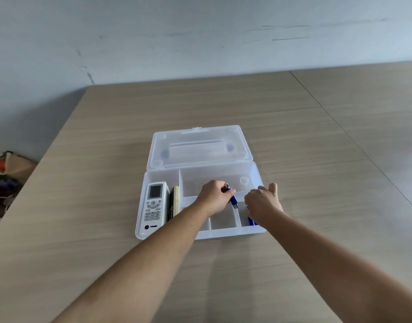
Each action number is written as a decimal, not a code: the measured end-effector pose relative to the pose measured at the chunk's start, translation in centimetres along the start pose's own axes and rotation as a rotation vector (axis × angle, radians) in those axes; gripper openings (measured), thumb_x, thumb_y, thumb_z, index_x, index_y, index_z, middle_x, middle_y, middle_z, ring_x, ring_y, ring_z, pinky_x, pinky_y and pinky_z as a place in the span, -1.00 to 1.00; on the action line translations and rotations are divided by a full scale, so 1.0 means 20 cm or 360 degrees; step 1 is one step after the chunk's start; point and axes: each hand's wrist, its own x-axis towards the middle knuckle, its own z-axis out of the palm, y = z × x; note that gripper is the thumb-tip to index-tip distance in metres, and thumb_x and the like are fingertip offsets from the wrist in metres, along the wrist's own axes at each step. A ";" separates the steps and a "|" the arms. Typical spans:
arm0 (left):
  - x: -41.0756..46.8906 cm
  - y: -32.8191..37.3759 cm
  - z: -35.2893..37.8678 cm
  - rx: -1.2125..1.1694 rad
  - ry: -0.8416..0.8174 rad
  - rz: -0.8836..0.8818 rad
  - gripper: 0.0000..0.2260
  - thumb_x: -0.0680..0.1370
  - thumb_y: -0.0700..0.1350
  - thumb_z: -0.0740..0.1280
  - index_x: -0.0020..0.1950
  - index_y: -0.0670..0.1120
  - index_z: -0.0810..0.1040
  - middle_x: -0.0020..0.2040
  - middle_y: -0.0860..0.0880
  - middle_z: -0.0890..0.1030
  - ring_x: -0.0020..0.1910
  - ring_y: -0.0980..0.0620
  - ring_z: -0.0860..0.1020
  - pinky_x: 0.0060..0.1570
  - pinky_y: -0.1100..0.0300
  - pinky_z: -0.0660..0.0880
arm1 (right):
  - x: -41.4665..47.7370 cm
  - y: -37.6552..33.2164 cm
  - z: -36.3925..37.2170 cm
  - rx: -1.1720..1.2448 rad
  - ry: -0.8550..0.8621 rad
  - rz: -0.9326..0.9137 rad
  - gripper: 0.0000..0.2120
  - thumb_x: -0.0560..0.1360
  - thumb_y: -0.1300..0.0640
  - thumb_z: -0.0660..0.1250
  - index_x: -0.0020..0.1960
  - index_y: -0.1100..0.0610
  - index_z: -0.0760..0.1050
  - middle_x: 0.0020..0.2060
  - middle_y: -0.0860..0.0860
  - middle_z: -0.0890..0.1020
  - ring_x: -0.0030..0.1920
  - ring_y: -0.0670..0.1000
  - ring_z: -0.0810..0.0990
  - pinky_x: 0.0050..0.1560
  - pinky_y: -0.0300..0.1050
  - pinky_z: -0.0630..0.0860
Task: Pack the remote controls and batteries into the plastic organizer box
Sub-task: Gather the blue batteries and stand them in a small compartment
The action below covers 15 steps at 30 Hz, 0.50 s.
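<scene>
Head view: you are on the battery step, the remotes (pixel 153 206) already lying in the left bay of the open box (pixel 256 173). Your left hand (pixel 214 199) pinches blue batteries (pixel 233 198) over the middle; your right hand (pixel 263 202) is curled over the near-right cell, where another battery (pixel 251 221) shows. Next, I judge, lower them in flat.

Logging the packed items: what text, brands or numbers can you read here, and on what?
"TRANE": beside a round logo at the near end of the white rectangular remote control in the clear plastic organizer box.
Its button labels and screen: too small to read.
Dark remote beside it: markings blurred.
Blue cylindrical batteries: no legible print.
</scene>
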 end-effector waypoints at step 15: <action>0.09 0.29 0.32 0.1107 -0.0211 -0.0173 -0.68 0.57 -0.25 0.28 0.33 -0.25 0.45 0.33 -0.14 0.51 0.31 -0.09 0.51 0.22 0.19 0.44 | -0.18 0.29 -0.05 0.1319 0.0161 0.0437 -0.71 0.47 0.10 0.32 0.18 0.09 0.56 -0.13 -0.07 0.62 -0.04 0.00 0.52 -0.03 -0.14 0.44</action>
